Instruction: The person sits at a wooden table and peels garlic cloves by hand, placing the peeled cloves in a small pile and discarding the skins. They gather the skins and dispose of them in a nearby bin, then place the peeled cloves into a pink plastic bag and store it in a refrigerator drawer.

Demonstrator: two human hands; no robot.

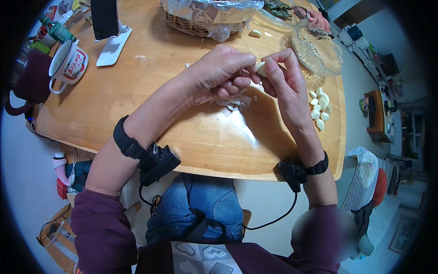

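Over the wooden table, both hands meet at a pale garlic clove (261,69). My right hand (285,73) pinches the clove between thumb and fingertips. My left hand (227,70) has its thumb and curled index finger at the clove's left side; whether it also grips the clove is hard to tell. Beneath the hands lie papery garlic skins (234,103). To the right of my right hand sits a pile of peeled garlic cloves (320,106). Another clove (255,33) lies beyond the hands, near the basket.
A foil-lined wicker basket (191,26) stands at the back. Right of it is an open plastic bag (313,51) of small pale pieces. At the left are a phone on a white stand (114,48), an enamel mug (73,65), a dark red jug (32,75) and a green bottle (58,30).
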